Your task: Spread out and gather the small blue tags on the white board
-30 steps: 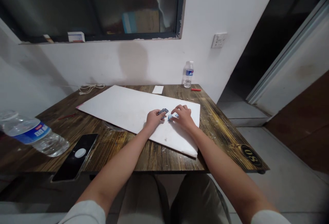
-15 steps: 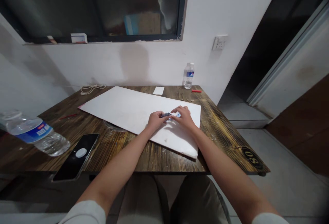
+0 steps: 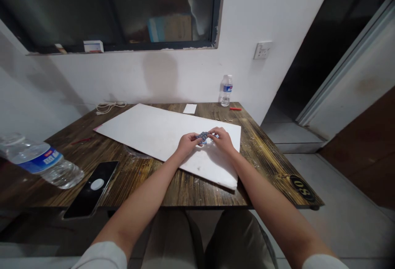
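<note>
Above the white board (image 3: 154, 123), my left hand (image 3: 187, 143) is closed with thumb and fingers on a small dark blue-grey patterned piece (image 3: 203, 135). Its exact kind is too small to make out. My right hand (image 3: 221, 138) comes in from the other side, thumb and fingertips pinched at the piece's right edge. Small blue-and-white items show just below and beside the fingers, partly hidden by them.
The board lies across a dark wooden table (image 3: 268, 174). At the left are a large water bottle (image 3: 43, 160) and a black phone (image 3: 92, 188). Toward the wall stand a small bottle (image 3: 226, 91), a red pen-like stick (image 3: 235, 109), a white card (image 3: 189, 108) and a coiled cable (image 3: 109, 106).
My right hand has moved left from the small blue-and-white items to the dark piece in my left hand. That piece has shifted slightly right, and both hands now meet at it.
</note>
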Tool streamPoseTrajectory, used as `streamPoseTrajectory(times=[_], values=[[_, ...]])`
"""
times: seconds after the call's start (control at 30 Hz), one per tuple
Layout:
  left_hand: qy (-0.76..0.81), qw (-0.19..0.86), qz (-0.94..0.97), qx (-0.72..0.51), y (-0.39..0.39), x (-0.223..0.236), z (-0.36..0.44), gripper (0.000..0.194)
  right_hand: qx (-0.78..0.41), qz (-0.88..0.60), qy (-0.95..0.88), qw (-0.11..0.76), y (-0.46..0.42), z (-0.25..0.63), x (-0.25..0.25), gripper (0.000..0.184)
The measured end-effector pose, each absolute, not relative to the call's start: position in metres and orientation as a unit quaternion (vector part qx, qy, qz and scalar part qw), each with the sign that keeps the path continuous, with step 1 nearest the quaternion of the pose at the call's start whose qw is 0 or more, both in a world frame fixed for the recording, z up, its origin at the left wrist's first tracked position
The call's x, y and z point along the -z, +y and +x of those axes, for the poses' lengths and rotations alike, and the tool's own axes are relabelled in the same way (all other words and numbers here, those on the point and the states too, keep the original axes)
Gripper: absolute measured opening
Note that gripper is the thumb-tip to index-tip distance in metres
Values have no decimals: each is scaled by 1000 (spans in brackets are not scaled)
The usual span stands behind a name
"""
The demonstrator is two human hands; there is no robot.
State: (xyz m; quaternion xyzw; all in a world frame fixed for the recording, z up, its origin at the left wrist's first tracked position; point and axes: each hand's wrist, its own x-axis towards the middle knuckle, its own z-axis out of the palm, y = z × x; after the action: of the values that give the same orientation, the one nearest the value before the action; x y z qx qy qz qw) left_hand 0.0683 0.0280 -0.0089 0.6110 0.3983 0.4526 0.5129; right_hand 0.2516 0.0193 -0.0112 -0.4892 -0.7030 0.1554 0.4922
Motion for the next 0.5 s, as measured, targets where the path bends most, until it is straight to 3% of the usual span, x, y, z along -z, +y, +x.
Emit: streamPoseTrajectory(times=[0.2,0.5], values=[[412,509,601,-458,28,8,67,31,-215,-488,-684,497,22,251,14,19],[406,526,588,-460,25,5,67,38,-212,-456,-676,540,20,250,15,20]])
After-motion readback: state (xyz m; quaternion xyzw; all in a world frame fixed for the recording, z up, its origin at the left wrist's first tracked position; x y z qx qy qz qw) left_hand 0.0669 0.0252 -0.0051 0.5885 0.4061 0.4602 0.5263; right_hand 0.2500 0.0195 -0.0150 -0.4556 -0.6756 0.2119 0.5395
